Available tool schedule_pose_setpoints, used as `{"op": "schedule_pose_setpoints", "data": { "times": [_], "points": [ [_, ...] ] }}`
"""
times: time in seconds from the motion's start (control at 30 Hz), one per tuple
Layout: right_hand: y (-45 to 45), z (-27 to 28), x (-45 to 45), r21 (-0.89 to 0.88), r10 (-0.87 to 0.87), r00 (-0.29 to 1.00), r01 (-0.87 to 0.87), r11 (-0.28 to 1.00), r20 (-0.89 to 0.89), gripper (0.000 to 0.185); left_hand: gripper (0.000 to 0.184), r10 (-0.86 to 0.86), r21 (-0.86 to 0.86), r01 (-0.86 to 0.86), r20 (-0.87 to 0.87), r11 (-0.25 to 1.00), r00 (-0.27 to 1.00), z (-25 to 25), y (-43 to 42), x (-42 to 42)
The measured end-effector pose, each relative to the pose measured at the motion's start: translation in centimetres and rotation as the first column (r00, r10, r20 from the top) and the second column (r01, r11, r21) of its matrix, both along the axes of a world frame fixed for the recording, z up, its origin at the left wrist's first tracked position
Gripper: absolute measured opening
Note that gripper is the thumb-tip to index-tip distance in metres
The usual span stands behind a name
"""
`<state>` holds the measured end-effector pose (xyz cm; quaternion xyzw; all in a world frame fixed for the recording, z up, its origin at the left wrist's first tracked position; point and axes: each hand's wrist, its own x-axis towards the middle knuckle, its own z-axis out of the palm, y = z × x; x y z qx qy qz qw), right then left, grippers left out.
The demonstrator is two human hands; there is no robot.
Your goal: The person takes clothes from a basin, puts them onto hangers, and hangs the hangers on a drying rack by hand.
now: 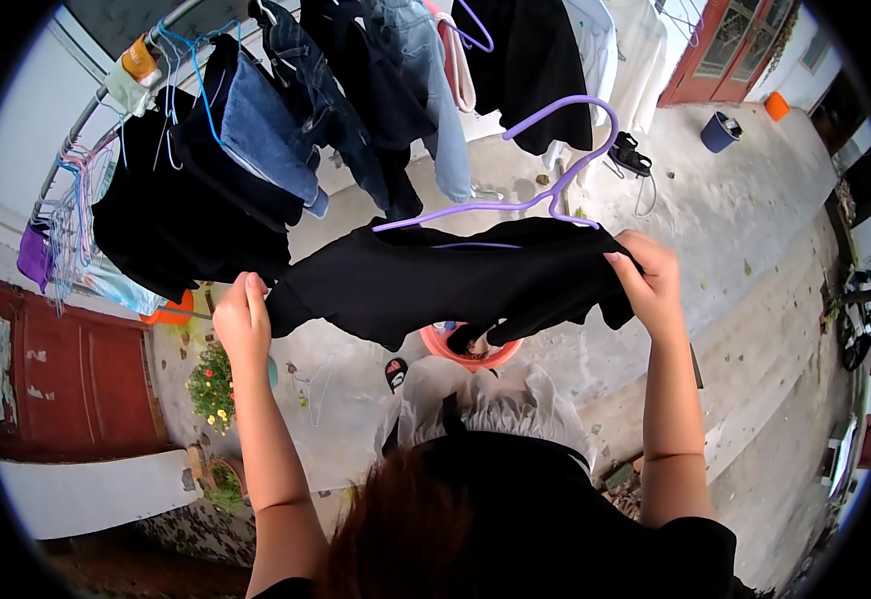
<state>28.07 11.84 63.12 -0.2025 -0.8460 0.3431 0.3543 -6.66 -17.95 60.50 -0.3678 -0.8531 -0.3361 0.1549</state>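
So the black fabric garment [435,285] is stretched sideways in midair on a purple plastic hanger [583,158]. Left hand [244,324] is closed, pinching one end; right hand [652,275] is closed too, thumb and fingers gripping the other end. Just beyond, dark tops and blue denim clothes [261,125] crowd the curved metal rail [78,130], pretty much blocking the way there. The garment partly hides a round coral-red basin [442,351] with stuff in it. Underneath it's pale, stained concrete ground [755,205], with a dark blue bucket [717,135] farther off, a red glazed door [720,60] behind, and yellow-and-red flowers [213,389] at left.
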Motion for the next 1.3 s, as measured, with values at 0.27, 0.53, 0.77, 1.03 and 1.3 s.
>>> {"op": "schedule_pose_setpoints", "data": {
  "times": [0.27,0.53,0.77,1.03,1.3],
  "points": [
    [-1.6,0.3,-2.1,0.15,0.16,0.984,-0.17,0.974,0.076,0.007,0.03,-0.527,-0.03,0.526,-0.056,0.85,0.848,1.8,5.9,6.7],
    [-2.7,-0.4,-3.1,0.228,0.194,0.968,-0.227,0.947,0.159,0.007,0.021,-0.51,0.007,0.51,0.004,0.86,0.86,-1.3,6.3,8.1],
    [0.0,-1.4,-0.8,0.239,0.102,0.969,-0.157,0.958,0.226,0.01,0.018,-0.386,0.068,0.391,-0.075,0.918,0.919,-0.3,4.7,5.9],
    [-3.1,0.8,-0.4,-0.063,0.386,0.883,-0.384,0.921,0.266,0.042,0.017,-0.583,0.053,0.585,-0.048,0.81,0.811,-0.6,6.0,7.1],
    [-3.1,2.0,1.8,-0.545,0.719,0.689,-0.571,0.614,0.089,0.025,0.028,-0.685,0.115,0.677,0.197,0.727,0.702,-0.9,8.8,8.0]
  ]
}}
